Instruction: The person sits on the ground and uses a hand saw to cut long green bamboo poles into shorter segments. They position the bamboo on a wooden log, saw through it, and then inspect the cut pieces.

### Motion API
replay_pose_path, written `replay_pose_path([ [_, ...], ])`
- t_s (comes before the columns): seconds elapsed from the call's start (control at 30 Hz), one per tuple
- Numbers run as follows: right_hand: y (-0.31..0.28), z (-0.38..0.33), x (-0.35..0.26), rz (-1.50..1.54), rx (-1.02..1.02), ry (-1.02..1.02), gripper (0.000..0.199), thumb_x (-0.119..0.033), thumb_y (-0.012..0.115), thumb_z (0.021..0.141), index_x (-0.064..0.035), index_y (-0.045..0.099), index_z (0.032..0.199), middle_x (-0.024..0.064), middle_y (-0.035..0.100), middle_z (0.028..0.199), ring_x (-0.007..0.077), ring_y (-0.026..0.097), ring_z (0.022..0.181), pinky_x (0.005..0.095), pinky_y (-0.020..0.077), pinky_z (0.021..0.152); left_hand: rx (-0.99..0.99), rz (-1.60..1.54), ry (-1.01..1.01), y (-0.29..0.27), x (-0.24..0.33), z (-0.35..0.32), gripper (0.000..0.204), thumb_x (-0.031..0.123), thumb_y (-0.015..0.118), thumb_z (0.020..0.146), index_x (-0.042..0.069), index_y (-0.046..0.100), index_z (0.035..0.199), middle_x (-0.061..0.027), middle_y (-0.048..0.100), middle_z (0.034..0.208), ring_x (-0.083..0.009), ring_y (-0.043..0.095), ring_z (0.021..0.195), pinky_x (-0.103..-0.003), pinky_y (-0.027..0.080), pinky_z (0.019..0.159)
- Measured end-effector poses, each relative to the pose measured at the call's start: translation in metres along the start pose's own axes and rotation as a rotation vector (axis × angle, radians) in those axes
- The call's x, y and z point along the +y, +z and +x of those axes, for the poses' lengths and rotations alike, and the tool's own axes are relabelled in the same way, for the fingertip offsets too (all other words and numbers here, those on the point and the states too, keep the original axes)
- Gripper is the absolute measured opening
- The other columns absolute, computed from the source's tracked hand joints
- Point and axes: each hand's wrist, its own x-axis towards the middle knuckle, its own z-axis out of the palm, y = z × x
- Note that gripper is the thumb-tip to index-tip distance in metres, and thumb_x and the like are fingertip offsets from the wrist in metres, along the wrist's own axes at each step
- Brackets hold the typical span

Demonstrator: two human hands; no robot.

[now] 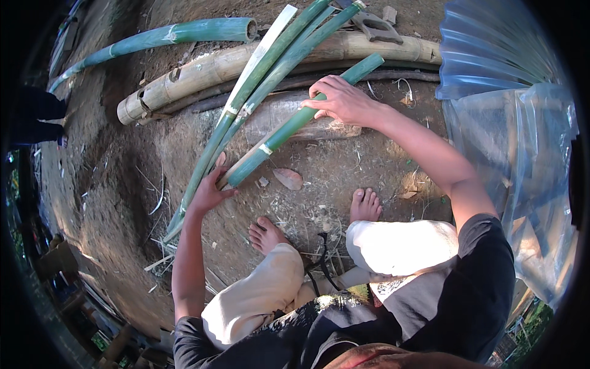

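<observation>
A short split length of green bamboo (287, 128) slants in front of me, its pale cut edge showing along one side. My right hand (345, 103) is closed around its upper part, fingers curled over the top. At the lower end my left hand (211, 189) has its thumb and fingers bent about the bamboo's tip; part of that grip is hidden. Just left of this piece lie several long green bamboo strips (249, 101), touching or close to my left hand. Beneath the short piece rests a flat wooden block (270, 118).
A thick tan bamboo pole (203, 77) lies crosswise behind the block. Beyond it are a grey handle with an opening (377, 27) and a green bamboo pole (166, 35). Clear plastic sheeting (485, 141) and corrugated blue sheet (491, 49) stand at right. My bare feet (265, 235) flank scattered shavings.
</observation>
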Motion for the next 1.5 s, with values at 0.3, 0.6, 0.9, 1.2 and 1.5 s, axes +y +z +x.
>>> replay_pose_path([
  [0.3, 0.019, -0.001, 0.013, 0.034, 0.035, 0.017, 0.044, -0.029, 0.074, 0.083, -0.0185, 0.068, 0.125, 0.0058, 0.056, 0.104, 0.0239, 0.054, 0.106, 0.0399, 0.0454, 0.098, -0.006, -0.056, -0.210, 0.003, 0.036, 0.011, 0.050, 0.030, 0.077, 0.089, -0.001, 0.060, 0.125, -0.0096, 0.067, 0.084, -0.0180, 0.065, 0.078, -0.033, 0.050, 0.074],
  [0.6, 0.020, -0.006, 0.023, -0.034, 0.083, -0.054, 0.048, -0.028, 0.074, 0.082, -0.0197, 0.067, 0.128, 0.0050, 0.057, 0.099, 0.0238, 0.054, 0.103, 0.0403, 0.0440, 0.101, -0.053, -0.231, -0.263, 0.005, 0.024, 0.010, 0.043, 0.025, 0.070, 0.096, -0.001, 0.059, 0.128, -0.0056, 0.067, 0.092, -0.0121, 0.059, 0.081, -0.029, 0.049, 0.075],
  [0.9, 0.011, -0.008, 0.023, 0.019, -0.008, 0.013, 0.053, -0.027, 0.075, 0.084, -0.0174, 0.061, 0.134, 0.0094, 0.058, 0.112, 0.0288, 0.053, 0.115, 0.0461, 0.0383, 0.113, -0.084, -0.407, -0.299, 0.003, 0.012, 0.011, 0.041, 0.018, 0.069, 0.095, -0.004, 0.060, 0.129, 0.0011, 0.062, 0.085, -0.0080, 0.054, 0.076, -0.025, 0.046, 0.072],
  [1.2, -0.016, -0.046, 0.072, -0.351, 0.524, 0.654, 0.050, -0.038, 0.056, 0.100, -0.0106, 0.052, 0.142, 0.0204, 0.050, 0.135, 0.0318, 0.050, 0.127, 0.0496, 0.0402, 0.105, -0.051, -0.253, -0.335, 0.005, 0.014, 0.009, 0.031, 0.025, 0.069, 0.096, -0.002, 0.067, 0.112, -0.0002, 0.061, 0.075, -0.0082, 0.054, 0.071, -0.026, 0.045, 0.067],
  [1.5, -0.020, -0.072, 0.114, 0.725, 0.555, 1.098, 0.033, -0.018, 0.060, 0.101, 0.0061, 0.062, 0.124, 0.0124, 0.070, 0.105, 0.0124, 0.066, 0.069, 0.0241, 0.0559, 0.061, -0.145, -0.222, -0.242, 0.004, 0.024, 0.017, 0.026, 0.028, 0.062, 0.100, 0.002, 0.063, 0.103, -0.0012, 0.060, 0.080, -0.0110, 0.054, 0.076, -0.029, 0.045, 0.072],
])
